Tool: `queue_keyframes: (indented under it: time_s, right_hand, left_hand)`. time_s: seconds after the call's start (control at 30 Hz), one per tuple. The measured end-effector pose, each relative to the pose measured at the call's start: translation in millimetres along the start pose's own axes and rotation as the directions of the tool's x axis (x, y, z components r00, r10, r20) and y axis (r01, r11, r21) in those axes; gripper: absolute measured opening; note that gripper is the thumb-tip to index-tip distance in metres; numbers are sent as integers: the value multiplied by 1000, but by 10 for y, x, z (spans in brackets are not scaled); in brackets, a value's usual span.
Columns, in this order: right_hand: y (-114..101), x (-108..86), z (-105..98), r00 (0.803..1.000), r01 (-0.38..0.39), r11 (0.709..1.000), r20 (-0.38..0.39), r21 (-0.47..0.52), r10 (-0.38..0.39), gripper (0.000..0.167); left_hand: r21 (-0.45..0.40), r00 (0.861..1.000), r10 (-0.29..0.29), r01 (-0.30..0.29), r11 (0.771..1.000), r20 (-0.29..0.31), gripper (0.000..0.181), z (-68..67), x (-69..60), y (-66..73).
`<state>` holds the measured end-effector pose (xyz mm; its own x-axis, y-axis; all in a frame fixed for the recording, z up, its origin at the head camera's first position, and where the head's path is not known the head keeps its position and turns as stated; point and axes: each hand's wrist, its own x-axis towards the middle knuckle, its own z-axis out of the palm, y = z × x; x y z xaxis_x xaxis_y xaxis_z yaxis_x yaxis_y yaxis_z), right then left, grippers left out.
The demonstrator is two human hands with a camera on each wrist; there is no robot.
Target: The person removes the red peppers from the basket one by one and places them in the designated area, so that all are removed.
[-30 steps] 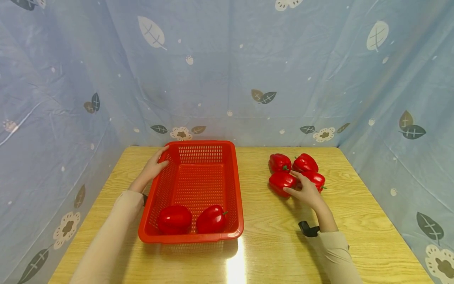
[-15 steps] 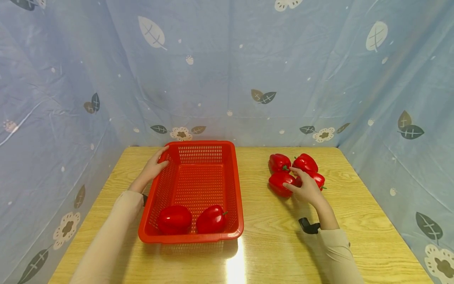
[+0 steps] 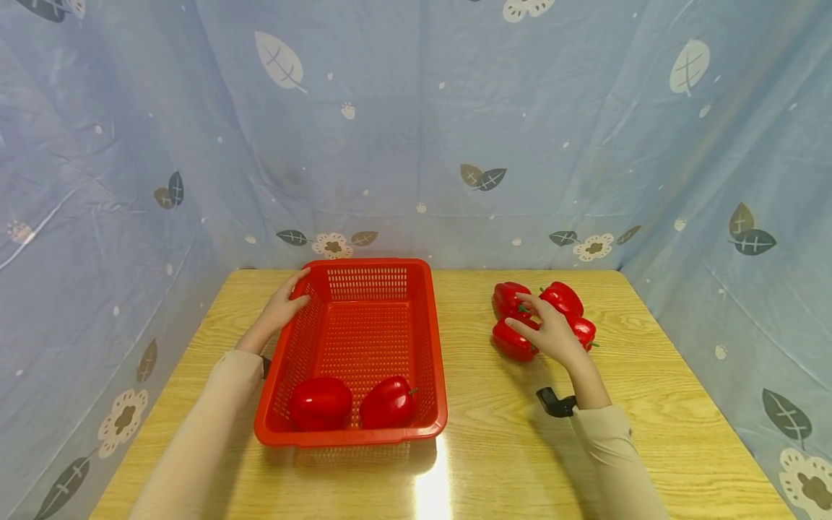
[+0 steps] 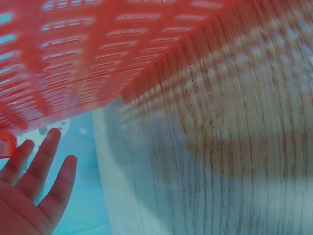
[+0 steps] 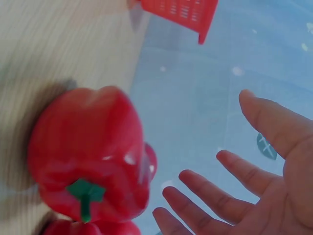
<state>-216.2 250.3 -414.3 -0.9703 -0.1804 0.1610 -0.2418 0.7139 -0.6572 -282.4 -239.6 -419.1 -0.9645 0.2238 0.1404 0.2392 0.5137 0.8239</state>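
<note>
My left hand [image 3: 279,309] rests at the left rim of a red plastic basket [image 3: 437,375], thumb reaching over the edge. In the left wrist view its straight fingers [image 4: 41,166] spread outside the slotted wall. Inside the basket's near end lie two red bell peppers, one at left [image 3: 321,403] and one at right [image 3: 387,402]. My right hand [image 3: 557,336] hovers with spread fingers over a group of several red bell peppers [image 3: 513,341]. The right wrist view shows a gap between these fingers and the nearest bell pepper [image 5: 90,152], whose green stem is visible.
A light wooden table [image 3: 494,448] carries everything. Blue patterned cloth [image 3: 416,130] hangs behind it and at both sides. The right-hand peppers touch or nearly touch one another near the table's far right. A dark wrist device [image 3: 555,402] sits at the right wrist.
My right hand has shifted slightly left and away across the pepper group, apparently raised. The left hand, basket and peppers stay in place.
</note>
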Motion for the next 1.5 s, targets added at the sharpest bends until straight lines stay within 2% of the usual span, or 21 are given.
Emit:
queue_keyframes:
  time_s: [0.13,0.23,0.4,0.6,0.8,1.03,1.17,1.37,1.5]
  right_hand:
    - [-79,46,18,1000,14,1000,1,-4,-14,64]
    - [-141,83,37,999,33,999,-2,10,-33,64]
    - [-225,147,89,997,75,996,-5,46,-75,61]
    - [-324,193,184,992,119,992,22,52,-120,61]
    - [-437,227,247,985,164,984,41,74,-168,59]
    - [-555,264,335,980,177,974,72,139,-188,60]
    - [-606,280,413,973,192,966,93,173,-210,61]
    - [-669,294,509,958,239,952,112,191,-263,62]
    - [-710,307,566,938,304,935,116,186,-328,62]
  left_hand:
    - [3,1000,-4,4,1000,2,58,1,-11,12]
    - [-11,1000,-9,9,1000,8,59,-10,35,-94]
    - [22,1000,-2,2,1000,2,60,-5,125,-326]
    - [14,1000,2,-2,1000,-5,60,20,160,-393]
    - [-20,1000,-24,24,1000,3,61,12,161,-357]
    - [-33,999,-35,36,999,17,58,-5,62,-92]
    - [-19,999,-34,34,999,11,57,1,7,3]
    - [-19,999,-34,34,999,12,58,4,-3,16]
    - [-21,999,-35,35,999,12,58,6,9,-17]
